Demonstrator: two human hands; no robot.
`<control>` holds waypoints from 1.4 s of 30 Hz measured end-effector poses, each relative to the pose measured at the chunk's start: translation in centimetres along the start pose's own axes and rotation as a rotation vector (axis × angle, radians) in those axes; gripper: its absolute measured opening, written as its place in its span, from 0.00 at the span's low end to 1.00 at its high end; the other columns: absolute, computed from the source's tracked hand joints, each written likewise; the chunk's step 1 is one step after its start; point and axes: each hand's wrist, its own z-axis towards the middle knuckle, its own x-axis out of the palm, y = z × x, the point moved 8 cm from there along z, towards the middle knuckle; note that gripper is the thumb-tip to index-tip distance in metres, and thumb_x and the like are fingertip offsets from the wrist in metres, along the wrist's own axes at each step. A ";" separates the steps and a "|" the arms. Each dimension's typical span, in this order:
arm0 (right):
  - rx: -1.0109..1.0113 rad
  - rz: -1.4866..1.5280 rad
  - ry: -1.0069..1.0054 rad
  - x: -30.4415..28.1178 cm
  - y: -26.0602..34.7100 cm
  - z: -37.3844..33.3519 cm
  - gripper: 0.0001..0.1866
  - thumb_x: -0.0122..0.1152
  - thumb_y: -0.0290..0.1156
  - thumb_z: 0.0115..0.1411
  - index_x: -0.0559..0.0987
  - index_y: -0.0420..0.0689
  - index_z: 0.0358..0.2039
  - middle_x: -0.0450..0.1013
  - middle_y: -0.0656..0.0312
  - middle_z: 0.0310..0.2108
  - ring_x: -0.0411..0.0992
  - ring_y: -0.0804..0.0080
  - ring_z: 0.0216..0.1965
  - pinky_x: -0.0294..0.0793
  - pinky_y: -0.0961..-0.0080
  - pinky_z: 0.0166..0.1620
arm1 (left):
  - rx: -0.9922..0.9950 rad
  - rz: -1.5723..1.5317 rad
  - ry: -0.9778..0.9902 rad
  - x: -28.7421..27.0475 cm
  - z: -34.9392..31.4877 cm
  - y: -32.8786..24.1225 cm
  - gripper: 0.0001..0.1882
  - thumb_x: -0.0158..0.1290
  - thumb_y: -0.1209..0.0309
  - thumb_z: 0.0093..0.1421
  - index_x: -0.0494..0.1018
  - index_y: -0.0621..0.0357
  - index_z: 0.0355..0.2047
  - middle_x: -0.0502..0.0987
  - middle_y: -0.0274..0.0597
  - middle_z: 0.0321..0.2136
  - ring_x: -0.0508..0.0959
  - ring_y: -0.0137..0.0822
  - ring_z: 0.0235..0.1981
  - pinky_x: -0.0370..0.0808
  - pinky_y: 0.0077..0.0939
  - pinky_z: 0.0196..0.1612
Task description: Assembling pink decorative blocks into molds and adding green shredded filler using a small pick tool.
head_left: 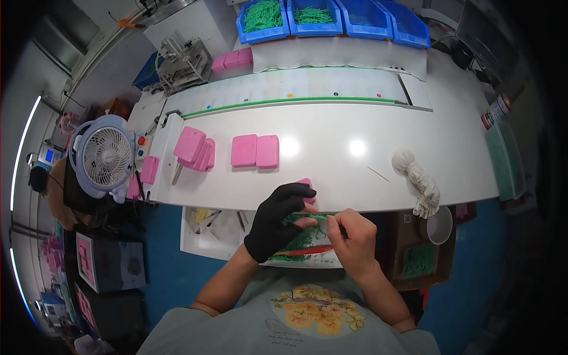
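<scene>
My left hand (pixel 273 228), in a black glove with bare fingertips showing, curls its fingers and thumb around one end of a thin green piece (pixel 319 217). The fingers and thumb of my bare right hand (pixel 357 239) pinch the other end, just past the table's front edge. Beneath both hands, an open drawer (pixel 195 241) holds green scraps (pixel 307 238) and a long red tool (pixel 313 251). Close beyond the gloved fingers lies a pink block (pixel 306 182), partly covered by them. The green piece's exact shape is too small to make out.
On the white table (pixel 331 171) lie two pink blocks side by side (pixel 255 152), a pink stack (pixel 192 147), a thin stick (pixel 378 173) and a bundled white cloth (pixel 417 183). Blue bins (pixel 313 21) line the back; a fan (pixel 106 155) stands left, a white cup (pixel 438 226) right.
</scene>
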 end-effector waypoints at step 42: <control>-0.037 -0.856 -1.267 -41.2 -11.7 -1.4 0.15 0.48 0.35 0.67 0.76 0.36 0.32 0.76 0.57 0.28 0.75 0.66 0.28 0.72 0.70 0.32 | 0.013 0.506 0.002 -1.8 0.7 3.4 0.43 0.72 0.56 0.33 0.68 0.59 0.49 0.71 0.49 0.44 0.71 0.50 0.47 0.71 0.40 0.49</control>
